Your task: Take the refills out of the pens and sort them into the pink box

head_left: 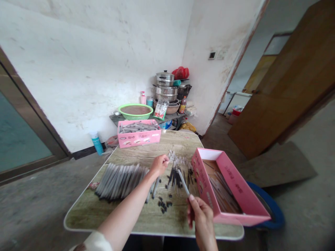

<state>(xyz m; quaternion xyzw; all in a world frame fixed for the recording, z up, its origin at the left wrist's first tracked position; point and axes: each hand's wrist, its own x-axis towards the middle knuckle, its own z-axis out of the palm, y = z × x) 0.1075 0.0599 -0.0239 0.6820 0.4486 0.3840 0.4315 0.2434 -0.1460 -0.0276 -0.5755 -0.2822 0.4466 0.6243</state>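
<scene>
Right hand (201, 213) with one pen (184, 182) pinched; loose parts beyond

You grip the pen between right thumb and fingers, its far end pointing away from you over dark thin rods (171, 177) on the table (81, 212). Your left hand (160, 164) is drawn in, fingertips bunched beside small whitish pieces (180, 160); whether they pinch one, I cannot tell.

Progress, as judged: a long row of pens (123, 179), dark ends toward you, lies mostly left of your left forearm and looks finished. Left over: the rods, the whitish pieces, black caps (164, 205) nearer you, plus slim tubes (221, 190) in the right-hand pink box (238, 186). Similar tubes (138, 126) fill the far pink box (138, 139).

Writing: both boxes carry Chinese characters; on the far box's side, perhaps 奶盖吐司, above small printed pictures, too soft to confirm. Bottle (182, 104) near the pots (166, 92): label illegible.
</scene>
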